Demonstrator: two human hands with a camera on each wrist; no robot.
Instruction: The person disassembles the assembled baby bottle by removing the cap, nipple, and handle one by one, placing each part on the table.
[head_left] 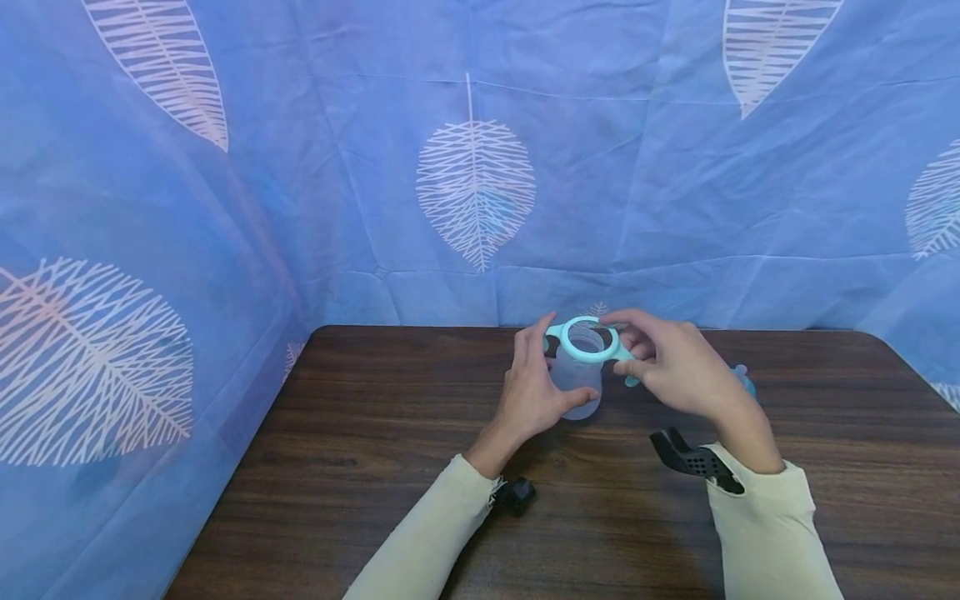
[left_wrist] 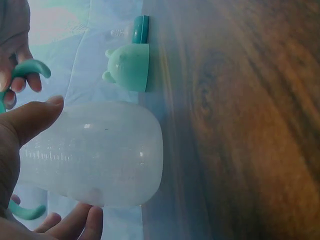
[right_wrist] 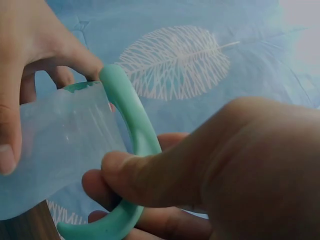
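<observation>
A frosted, see-through baby bottle (head_left: 573,387) stands roughly upright near the table's back edge, its open mouth up. Round its neck sits a mint-green handle ring (head_left: 590,357) with two curved side handles. My left hand (head_left: 531,392) grips the bottle's body, thumb on the near side and fingers behind. With thumb and fingers, my right hand (head_left: 686,367) pinches the ring's right handle. Graduation marks show on the bottle wall (left_wrist: 115,145) in the left wrist view. Whether the bottle's base touches the table, I cannot tell.
A mint-green cap (left_wrist: 129,67) with small ears rests on the table beyond the bottle. Next to it is a clear teat with a darker green collar (left_wrist: 141,30). Blue leaf-print cloth (head_left: 480,192) hangs behind the dark wooden table (head_left: 360,433).
</observation>
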